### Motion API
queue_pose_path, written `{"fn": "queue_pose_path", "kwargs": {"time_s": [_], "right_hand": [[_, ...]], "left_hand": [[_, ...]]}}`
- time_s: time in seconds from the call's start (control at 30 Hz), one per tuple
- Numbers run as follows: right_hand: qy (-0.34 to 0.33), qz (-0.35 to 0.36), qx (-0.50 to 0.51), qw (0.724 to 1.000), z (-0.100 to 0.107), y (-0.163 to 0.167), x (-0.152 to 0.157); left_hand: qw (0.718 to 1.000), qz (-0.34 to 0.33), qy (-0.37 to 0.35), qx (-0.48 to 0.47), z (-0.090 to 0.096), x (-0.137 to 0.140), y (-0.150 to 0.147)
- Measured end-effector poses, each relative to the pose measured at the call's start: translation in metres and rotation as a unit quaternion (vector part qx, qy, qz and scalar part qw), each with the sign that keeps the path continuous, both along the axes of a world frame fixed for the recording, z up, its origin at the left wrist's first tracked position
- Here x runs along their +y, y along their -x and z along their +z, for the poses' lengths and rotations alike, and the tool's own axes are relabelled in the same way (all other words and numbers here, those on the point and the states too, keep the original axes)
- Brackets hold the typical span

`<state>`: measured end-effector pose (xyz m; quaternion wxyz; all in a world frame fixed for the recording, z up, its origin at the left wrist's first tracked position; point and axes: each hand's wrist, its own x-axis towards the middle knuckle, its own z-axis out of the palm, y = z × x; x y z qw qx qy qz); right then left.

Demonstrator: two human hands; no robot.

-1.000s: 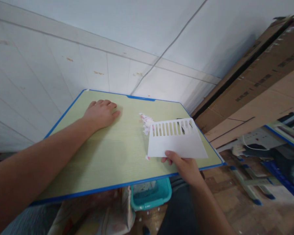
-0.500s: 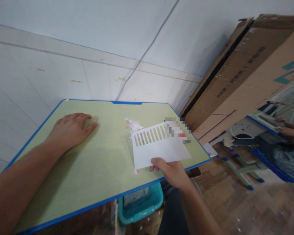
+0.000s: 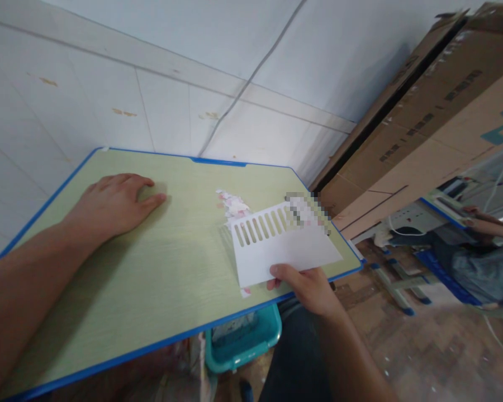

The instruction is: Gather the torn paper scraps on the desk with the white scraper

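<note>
My right hand (image 3: 308, 287) pinches the near edge of a white sheet (image 3: 283, 254), thumb on top and fingers underneath. A row of slots is cut along the sheet's far side, and it is held over the right part of the table. My left hand (image 3: 115, 204) lies palm down on the table top at the left, fingers stretched and thumb apart, holding nothing. Between the hands, just beyond the sheet, is a small heap of white and pinkish paper scraps (image 3: 236, 207). Another scrap (image 3: 246, 292) shows at the sheet's near corner.
The pale green table (image 3: 184, 240) has a blue rim and stands against a white wall. Below its front edge is a teal basin (image 3: 243, 349). Tall cardboard boxes (image 3: 402, 128) lean at the right. Farther right, another person's arm (image 3: 492, 226) rests at a second table.
My view has shifted slightly. The slotted sheet and my right hand appear a little farther right. My left hand stays flat on the table.
</note>
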<state>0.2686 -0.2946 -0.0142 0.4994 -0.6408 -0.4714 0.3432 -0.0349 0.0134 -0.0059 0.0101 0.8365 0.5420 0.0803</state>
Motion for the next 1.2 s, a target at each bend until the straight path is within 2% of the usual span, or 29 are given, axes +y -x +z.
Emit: {"fn": "queue_pose_path", "kwargs": {"time_s": [0.13, 0.33, 0.8, 1.0, 1.2], "right_hand": [[0.018, 0.005, -0.004, 1.000, 0.005, -0.002, -0.009], [0.007, -0.054, -0.002, 0.999, -0.002, -0.002, -0.020], [-0.010, -0.039, 0.043, 0.998, -0.010, -0.008, -0.024], [-0.010, -0.067, 0.049, 0.996, -0.006, -0.006, -0.026], [-0.025, -0.112, 0.030, 0.993, -0.008, -0.017, -0.035]], "left_hand": [[1.000, -0.004, 0.001, -0.002, 0.001, -0.001, -0.002], [1.000, 0.000, 0.015, -0.014, 0.003, -0.001, -0.003], [1.000, -0.008, 0.014, -0.022, 0.004, -0.005, -0.003], [1.000, -0.005, 0.018, -0.019, 0.004, -0.006, -0.003], [0.999, -0.006, 0.012, -0.040, 0.001, -0.005, -0.002]]}}
